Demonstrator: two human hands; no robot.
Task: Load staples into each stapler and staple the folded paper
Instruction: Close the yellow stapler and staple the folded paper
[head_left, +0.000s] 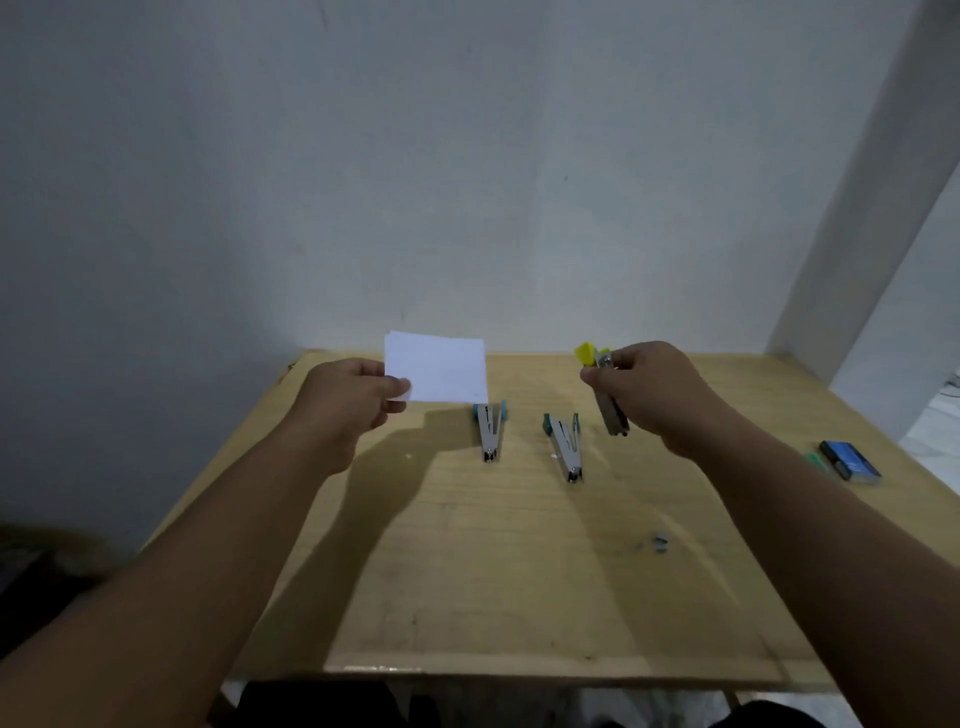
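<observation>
Head view: wooden table (467, 571) against white wall (415, 156).

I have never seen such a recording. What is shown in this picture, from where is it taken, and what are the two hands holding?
There is no machine: a person wears a camera on the head, looking down at their own arms. The left hand pinches a folded white paper. The right hand grips a yellow stapler above the wooden table. Two teal staplers lie on it, also a blue staple box at the right and some loose staples nearer the person.
</observation>
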